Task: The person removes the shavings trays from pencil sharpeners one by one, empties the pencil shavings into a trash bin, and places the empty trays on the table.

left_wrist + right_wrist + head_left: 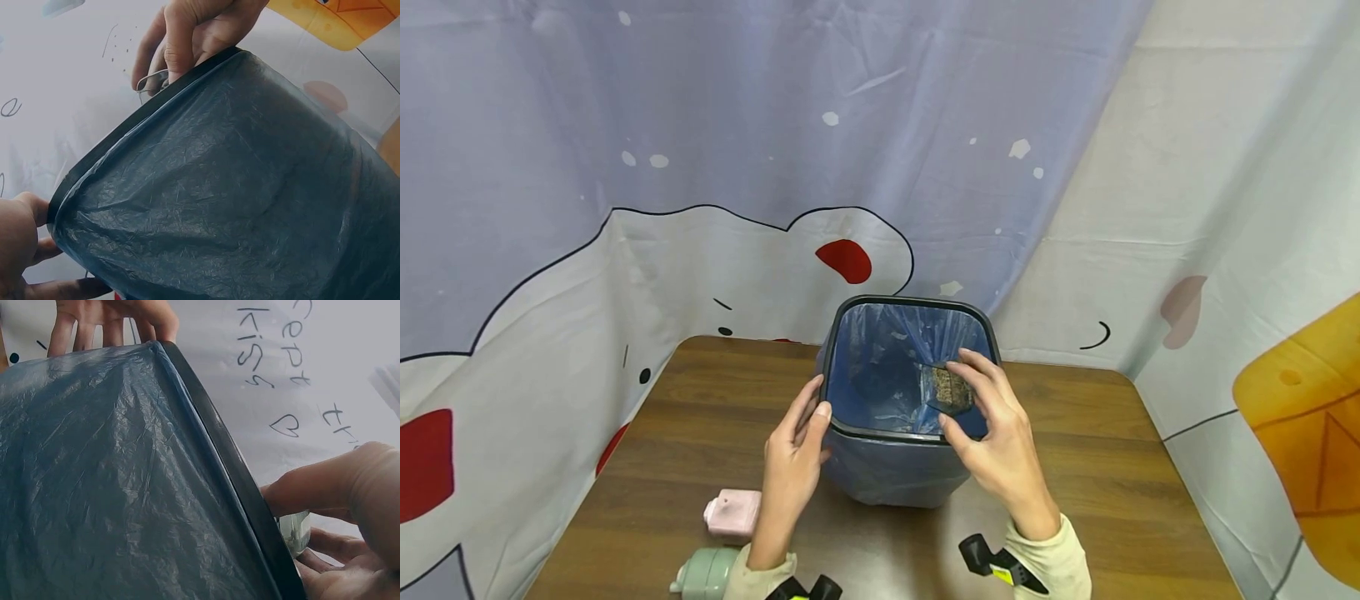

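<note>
A trash bin with a black rim and a blue plastic liner stands on the table. My left hand holds its left front corner, with the thumb at the rim and the fingers along the left side. At the right of the opening, my right hand pinches a small clear container with brown speckled contents between thumb and fingers. In the right wrist view, the container shows partly behind the rim, beside the thumb. The liner hangs over the bin's outside in the left wrist view.
A pink bottle-like item lies on the wooden table left of my left forearm. Below it, a green capped container is partly hidden by the sleeve. A printed curtain hangs behind and around the table.
</note>
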The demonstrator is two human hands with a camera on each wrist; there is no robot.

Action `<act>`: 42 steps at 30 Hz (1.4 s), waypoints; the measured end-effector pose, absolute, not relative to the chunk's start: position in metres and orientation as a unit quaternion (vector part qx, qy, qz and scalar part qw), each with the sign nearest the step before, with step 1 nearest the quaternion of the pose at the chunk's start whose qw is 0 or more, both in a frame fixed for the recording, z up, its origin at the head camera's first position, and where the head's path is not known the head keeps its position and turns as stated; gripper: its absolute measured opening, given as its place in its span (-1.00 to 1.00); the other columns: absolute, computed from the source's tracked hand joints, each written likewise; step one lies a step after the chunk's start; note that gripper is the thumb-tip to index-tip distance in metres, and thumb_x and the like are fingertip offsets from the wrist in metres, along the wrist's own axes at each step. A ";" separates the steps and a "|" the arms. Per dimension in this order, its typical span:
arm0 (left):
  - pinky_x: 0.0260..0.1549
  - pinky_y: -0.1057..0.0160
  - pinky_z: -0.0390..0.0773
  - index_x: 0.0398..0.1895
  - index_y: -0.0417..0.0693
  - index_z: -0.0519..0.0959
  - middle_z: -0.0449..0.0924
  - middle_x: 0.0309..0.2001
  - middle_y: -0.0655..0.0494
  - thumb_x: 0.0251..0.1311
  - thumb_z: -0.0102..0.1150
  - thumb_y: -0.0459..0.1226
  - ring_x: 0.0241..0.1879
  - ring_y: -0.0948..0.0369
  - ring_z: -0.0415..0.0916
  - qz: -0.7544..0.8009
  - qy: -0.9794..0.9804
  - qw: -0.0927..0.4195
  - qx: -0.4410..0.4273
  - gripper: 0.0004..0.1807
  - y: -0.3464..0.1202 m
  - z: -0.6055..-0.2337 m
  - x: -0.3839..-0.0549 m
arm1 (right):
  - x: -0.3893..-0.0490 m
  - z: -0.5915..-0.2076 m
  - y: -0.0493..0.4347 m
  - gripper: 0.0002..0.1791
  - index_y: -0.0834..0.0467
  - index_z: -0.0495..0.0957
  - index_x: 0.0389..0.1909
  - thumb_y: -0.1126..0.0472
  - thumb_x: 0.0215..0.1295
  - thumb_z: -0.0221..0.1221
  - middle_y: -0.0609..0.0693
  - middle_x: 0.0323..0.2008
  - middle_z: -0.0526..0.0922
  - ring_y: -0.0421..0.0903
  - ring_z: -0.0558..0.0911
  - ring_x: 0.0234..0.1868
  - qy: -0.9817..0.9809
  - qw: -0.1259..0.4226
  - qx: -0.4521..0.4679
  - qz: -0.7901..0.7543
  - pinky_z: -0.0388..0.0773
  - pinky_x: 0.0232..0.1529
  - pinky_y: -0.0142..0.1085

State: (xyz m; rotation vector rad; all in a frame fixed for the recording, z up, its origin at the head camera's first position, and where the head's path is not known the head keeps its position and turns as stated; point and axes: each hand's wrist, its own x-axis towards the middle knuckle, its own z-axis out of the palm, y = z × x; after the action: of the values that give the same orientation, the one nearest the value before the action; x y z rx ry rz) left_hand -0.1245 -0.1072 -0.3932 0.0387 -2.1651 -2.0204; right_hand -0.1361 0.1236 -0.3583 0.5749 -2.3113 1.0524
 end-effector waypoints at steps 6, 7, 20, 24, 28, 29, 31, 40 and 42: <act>-0.35 -0.04 0.58 0.26 0.20 0.34 0.37 0.21 0.00 0.31 -0.02 -0.13 0.09 0.07 0.43 -0.680 -0.728 0.091 0.014 -0.56 -0.107 -0.393 -0.124 | -0.136 -0.359 0.123 -0.33 0.08 0.44 0.13 0.41 -0.13 0.31 -0.01 0.22 0.32 -0.01 0.39 0.18 -0.856 0.273 0.218 0.381 0.47 -0.01 -0.14; -0.35 -0.04 0.58 0.26 0.20 0.34 0.37 0.21 0.00 0.31 -0.02 -0.13 0.09 0.08 0.43 -0.680 -0.728 0.091 0.015 -0.56 -0.107 -0.393 -0.124 | -0.136 -0.359 0.123 -0.33 0.07 0.44 0.13 0.40 -0.13 0.31 -0.01 0.22 0.32 -0.02 0.38 0.18 -0.857 0.273 0.218 0.378 0.44 0.01 -0.18; -0.35 -0.03 0.58 0.26 0.20 0.34 0.37 0.21 0.00 0.31 -0.02 -0.14 0.08 0.07 0.44 -0.678 -0.730 0.088 0.019 -0.56 -0.107 -0.393 -0.125 | -0.136 -0.358 0.122 -0.36 0.08 0.43 0.13 0.37 -0.10 0.26 0.07 0.16 0.37 -0.02 0.37 0.18 -0.859 0.273 0.230 0.366 0.31 0.10 -0.22; -0.36 -0.02 0.58 0.26 0.21 0.34 0.38 0.20 0.00 0.31 -0.02 -0.13 0.08 0.09 0.44 -0.679 -0.729 0.089 0.019 -0.56 -0.107 -0.393 -0.125 | -0.136 -0.358 0.122 -0.36 0.09 0.44 0.13 0.38 -0.10 0.26 0.07 0.16 0.37 -0.02 0.38 0.18 -0.858 0.279 0.232 0.363 0.30 0.11 -0.25; -0.36 -0.02 0.59 0.25 0.24 0.34 0.38 0.20 0.01 0.30 -0.01 -0.11 0.08 0.09 0.44 -0.684 -0.724 0.088 0.018 -0.56 -0.109 -0.398 -0.128 | -0.136 -0.358 0.122 -0.36 0.08 0.44 0.13 0.39 -0.10 0.26 0.03 0.16 0.37 -0.02 0.38 0.18 -0.858 0.283 0.236 0.359 0.30 0.12 -0.29; -0.36 -0.02 0.59 0.25 0.27 0.34 0.38 0.21 0.03 0.29 -0.01 -0.09 0.09 0.10 0.44 -0.685 -0.723 0.086 0.018 -0.56 -0.109 -0.401 -0.129 | -0.136 -0.358 0.122 -0.36 0.08 0.45 0.13 0.40 -0.11 0.26 0.02 0.16 0.37 -0.02 0.38 0.18 -0.857 0.284 0.238 0.358 0.30 0.11 -0.30; -0.36 0.00 0.59 0.24 0.32 0.34 0.38 0.21 0.07 0.28 0.00 -0.04 0.09 0.12 0.44 -0.686 -0.722 0.085 0.019 -0.55 -0.110 -0.409 -0.132 | -0.136 -0.358 0.122 -0.36 0.08 0.45 0.12 0.40 -0.11 0.26 0.02 0.16 0.38 -0.02 0.39 0.17 -0.856 0.287 0.241 0.355 0.31 0.11 -0.31; -0.40 0.02 0.60 0.23 0.43 0.33 0.40 0.19 0.12 0.24 -0.01 0.07 0.07 0.13 0.45 -0.682 -0.724 0.102 0.011 -0.54 -0.110 -0.427 -0.139 | -0.136 -0.358 0.121 -0.38 0.09 0.47 0.11 0.43 -0.10 0.26 0.04 0.16 0.39 -0.02 0.41 0.16 -0.852 0.293 0.254 0.351 0.30 0.12 -0.38; -0.41 0.02 0.60 0.23 0.43 0.33 0.40 0.19 0.11 0.23 -0.01 0.07 0.07 0.13 0.45 -0.681 -0.725 0.101 0.012 -0.54 -0.110 -0.427 -0.139 | -0.136 -0.358 0.121 -0.38 0.10 0.47 0.11 0.43 -0.10 0.26 0.07 0.16 0.39 -0.01 0.41 0.16 -0.852 0.294 0.257 0.349 0.30 0.11 -0.37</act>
State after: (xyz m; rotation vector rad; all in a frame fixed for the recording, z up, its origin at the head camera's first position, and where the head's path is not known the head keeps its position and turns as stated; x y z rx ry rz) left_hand -0.1394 -0.1104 -0.4271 0.0340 -2.1414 -2.0121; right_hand -0.1356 0.1207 -0.3578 0.6834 -2.2679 0.9298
